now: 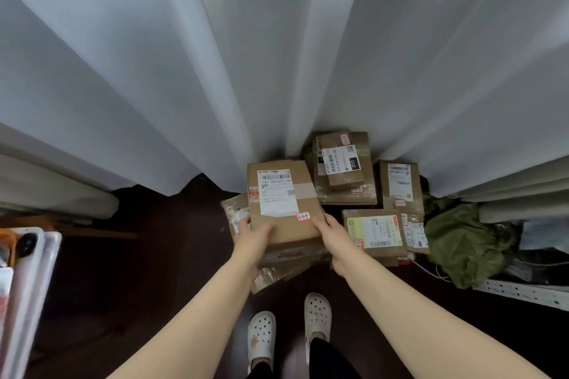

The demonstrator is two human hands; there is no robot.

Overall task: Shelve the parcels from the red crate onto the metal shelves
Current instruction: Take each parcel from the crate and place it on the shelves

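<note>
Shelving looks barely begun: no red crate shows, and the parcels [374, 232] lie heaped on the floor [169, 255] against a curtain [277, 55]. The left grip [255, 237] and right grip [331, 237] both clasp one box [284, 203] by its near corners, over the heap. Roughly seven other boxes, some half hidden; one shelf rail [523, 292] at the right

Likely home room used as parcel store. Floor-length white sheer curtains [277, 55] across back; dark brown wooden floor [160, 255]. Taped brown cardboard parcels [341, 163] with printed shipping labels piled straight on floor. Crumpled olive-green cloth [462, 243] beside them; white perforated metal shelf rail [523, 292] at right. White perforated house clogs [261, 335] on feet.
</note>
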